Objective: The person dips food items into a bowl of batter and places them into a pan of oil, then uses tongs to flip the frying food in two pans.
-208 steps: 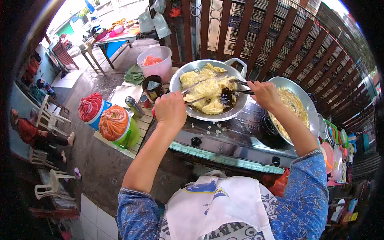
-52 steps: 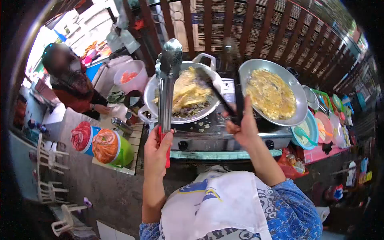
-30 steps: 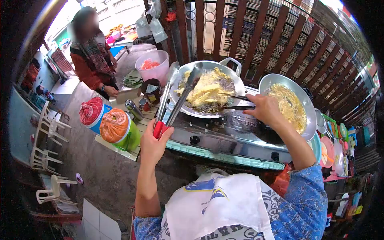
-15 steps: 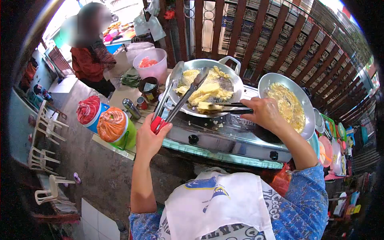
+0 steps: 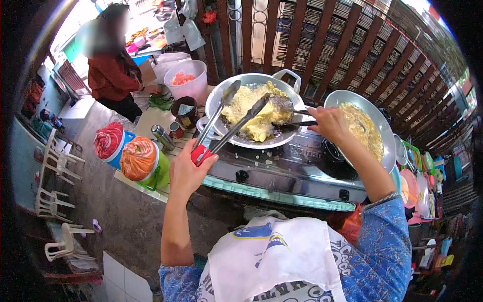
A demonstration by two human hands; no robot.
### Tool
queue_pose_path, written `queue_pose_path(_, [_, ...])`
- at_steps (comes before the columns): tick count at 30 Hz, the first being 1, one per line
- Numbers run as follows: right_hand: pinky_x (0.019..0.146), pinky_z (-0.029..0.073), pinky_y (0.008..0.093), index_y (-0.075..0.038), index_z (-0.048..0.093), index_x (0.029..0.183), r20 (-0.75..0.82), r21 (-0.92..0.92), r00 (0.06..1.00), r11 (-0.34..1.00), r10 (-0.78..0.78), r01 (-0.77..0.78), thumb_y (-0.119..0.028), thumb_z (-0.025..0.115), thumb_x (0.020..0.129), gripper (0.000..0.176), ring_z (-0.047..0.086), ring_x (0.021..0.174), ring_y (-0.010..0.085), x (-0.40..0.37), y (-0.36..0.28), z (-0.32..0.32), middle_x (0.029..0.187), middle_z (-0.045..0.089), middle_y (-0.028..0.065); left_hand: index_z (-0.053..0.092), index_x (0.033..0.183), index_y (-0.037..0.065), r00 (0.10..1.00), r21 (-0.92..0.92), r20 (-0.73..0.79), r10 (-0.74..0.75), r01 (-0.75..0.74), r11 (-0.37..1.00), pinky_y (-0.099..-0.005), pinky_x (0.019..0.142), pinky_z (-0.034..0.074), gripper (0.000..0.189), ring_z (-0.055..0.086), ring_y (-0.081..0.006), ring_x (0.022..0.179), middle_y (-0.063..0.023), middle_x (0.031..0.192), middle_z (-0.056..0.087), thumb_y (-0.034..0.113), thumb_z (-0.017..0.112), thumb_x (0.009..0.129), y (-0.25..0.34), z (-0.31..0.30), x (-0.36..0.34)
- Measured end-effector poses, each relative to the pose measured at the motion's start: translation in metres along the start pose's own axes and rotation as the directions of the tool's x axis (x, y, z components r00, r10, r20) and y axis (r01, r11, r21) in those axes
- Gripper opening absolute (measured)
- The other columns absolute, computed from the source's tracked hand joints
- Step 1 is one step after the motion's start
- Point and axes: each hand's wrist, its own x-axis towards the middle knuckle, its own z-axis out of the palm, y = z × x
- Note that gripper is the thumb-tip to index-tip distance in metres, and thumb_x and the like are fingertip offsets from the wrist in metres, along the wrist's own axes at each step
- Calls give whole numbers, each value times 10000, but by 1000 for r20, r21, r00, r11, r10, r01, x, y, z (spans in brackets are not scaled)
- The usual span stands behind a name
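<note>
My left hand (image 5: 190, 168) is closed round the red grip of metal tongs (image 5: 244, 119), whose two spread arms reach over the left pan. My right hand (image 5: 329, 123) holds dark-handled tongs (image 5: 301, 123) that reach into the same pan from the right. That two-handled metal pan (image 5: 261, 146) stands on the stove (image 5: 282, 168) with yellow fried pieces (image 5: 256, 108) in bubbling oil. What the right tongs' tips touch is partly hidden by the food. A second pan (image 5: 388, 146) on the right holds more yellow food (image 5: 363, 128) in oil.
A pink tub (image 5: 193, 90), a dark container (image 5: 185, 113), a flask (image 5: 162, 136) and a can (image 5: 175, 130) stand left of the stove. Two cloth-topped buckets (image 5: 138, 158) are farther left. A person (image 5: 108, 75) stands at the upper left. A slatted fence (image 5: 307, 50) runs behind the pans.
The right tongs have moved up from the pan's near edge, and the food there lies differently. The left tongs' arms are spread wider. The person at the upper left has shifted slightly.
</note>
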Motion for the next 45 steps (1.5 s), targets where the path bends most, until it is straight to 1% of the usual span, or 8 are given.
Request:
queue_pose_path(5, [691, 468, 392, -144, 585, 1032, 29, -22, 999, 999, -28, 29, -377, 706, 656, 458, 603, 766, 296, 1, 14, -19, 798, 608, 96, 520, 1170, 64, 1000, 187, 10, 15, -17, 982, -399, 742, 467, 629, 606, -316, 864, -159, 940, 633, 384, 725, 669, 4, -5, 2])
queue_pose_path(7, [705, 466, 378, -161, 601, 1044, 81, -62, 997, 998, -3, 8, -391, 702, 658, 461, 609, 781, 275, -1, 18, -35, 819, 623, 84, 543, 1141, 93, 991, 353, -11, 132, -120, 928, -410, 718, 465, 567, 605, -310, 847, -135, 906, 634, 344, 728, 667, 8, -7, 5])
queue_pose_path(14, [721, 465, 368, -167, 612, 1072, 81, -77, 996, 996, -35, 41, -430, 692, 655, 500, 611, 824, 254, -2, 41, -46, 879, 639, 65, 580, 1093, 101, 958, 469, 91, 273, -283, 837, -382, 720, 479, 489, 611, -274, 838, -104, 890, 643, 261, 734, 657, 42, 13, 36])
queue_pose_path(20, [684, 465, 412, -169, 615, 1034, 75, -18, 996, 999, -49, 51, -393, 706, 658, 448, 609, 805, 286, -8, 44, -48, 835, 629, 87, 605, 864, 80, 879, 549, 142, 455, -453, 703, -405, 652, 480, 261, 618, -292, 751, -112, 794, 632, 224, 704, 671, 47, 42, 69])
queue_pose_path(30, [698, 451, 380, -185, 590, 1065, -35, -41, 999, 999, -32, 31, -370, 717, 642, 479, 599, 752, 261, -38, 37, -67, 834, 616, 51, 622, 859, 109, 903, 544, 225, 366, -428, 722, -417, 652, 479, 242, 623, -301, 736, -116, 772, 636, 296, 670, 713, 52, 39, 76])
queue_pose_path(33, [681, 442, 353, -154, 573, 1068, -139, -21, 980, 989, -146, 144, -341, 708, 657, 471, 593, 730, 225, -44, 30, -62, 754, 578, 33, 630, 881, 118, 921, 572, 232, 313, -389, 722, -414, 660, 482, 248, 627, -299, 742, -118, 777, 641, 305, 666, 722, 60, 38, 76])
queue_pose_path(35, [692, 434, 353, -158, 575, 1088, -112, -54, 983, 989, -144, 139, -346, 700, 664, 480, 589, 734, 223, -46, 21, -58, 779, 584, 38, 643, 784, 67, 915, 578, 224, 335, -402, 710, -391, 636, 495, 199, 639, -281, 733, -132, 747, 640, 258, 645, 726, 65, 36, 75])
queue_pose_path(45, [687, 431, 338, -139, 539, 1084, -116, -139, 979, 979, -168, 152, -343, 661, 719, 436, 601, 730, 198, -54, 8, -52, 783, 576, 36, 655, 760, 68, 906, 558, 220, 361, -420, 716, -396, 655, 501, 136, 641, -286, 741, -140, 759, 644, 190, 633, 706, 70, 33, 79])
